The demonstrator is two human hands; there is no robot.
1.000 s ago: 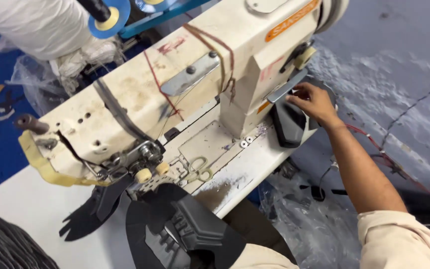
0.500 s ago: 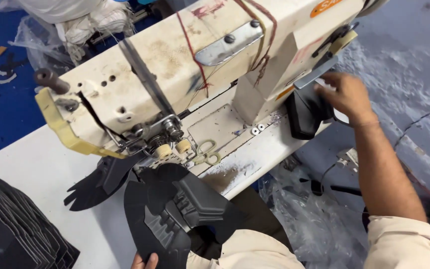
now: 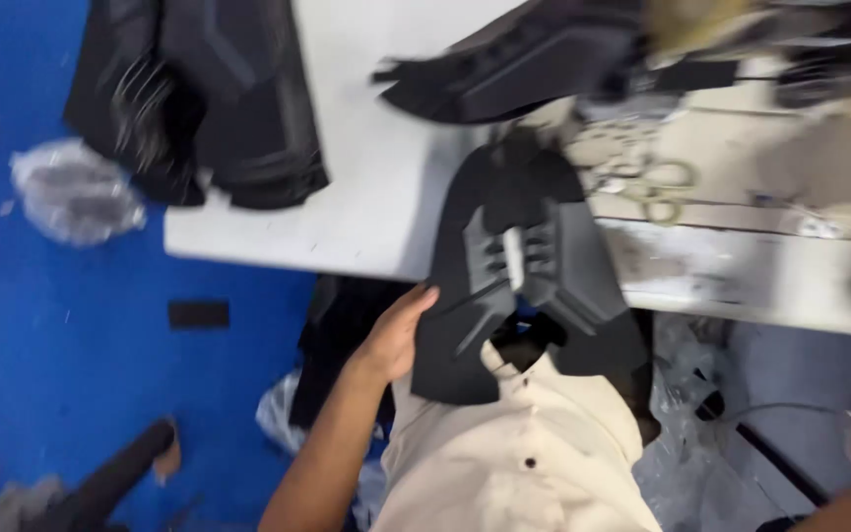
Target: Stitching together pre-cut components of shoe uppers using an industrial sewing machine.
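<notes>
Blue floor [image 3: 71, 394], white table [image 3: 376, 217] above it, frame motion-blurred. A black shoe upper [image 3: 524, 286] is laid half over the table's near edge, its lower part hanging in front of the cream shirt [image 3: 534, 463]. It is held at its left edge by the left hand [image 3: 396, 335]; the fingers [image 3: 416, 300] are pressed together along that edge, thumb hidden behind the piece. A stack of black cut pieces [image 3: 209, 99] is seen at the table's far left, another black piece [image 3: 514, 59] further back, scissors [image 3: 657, 187] just right of the upper. Only a forearm sliver of the right arm is shown at bottom right; the hand is out of frame. Judgement: the upper is best kept flat and supported from below so the stitched panels are not creased, and kept off the scissors.
</notes>
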